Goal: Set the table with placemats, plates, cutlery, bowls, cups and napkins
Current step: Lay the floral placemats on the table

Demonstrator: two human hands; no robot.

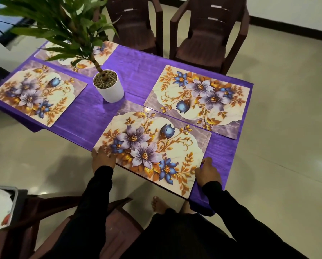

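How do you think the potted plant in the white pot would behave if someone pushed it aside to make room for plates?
The potted plant would probably tip rather than slide: its leaves rise tall and wide over a narrow pot. The pebbles filling the pot suggest some steadying weight, and might spill if it tipped. The purple tablecloth looks smooth, so a low push may slide it.

purple tablecloth [137, 71], floral purple-blue-gold cream placemats [156, 146], white pot [111, 90], brown chairs [203, 34].
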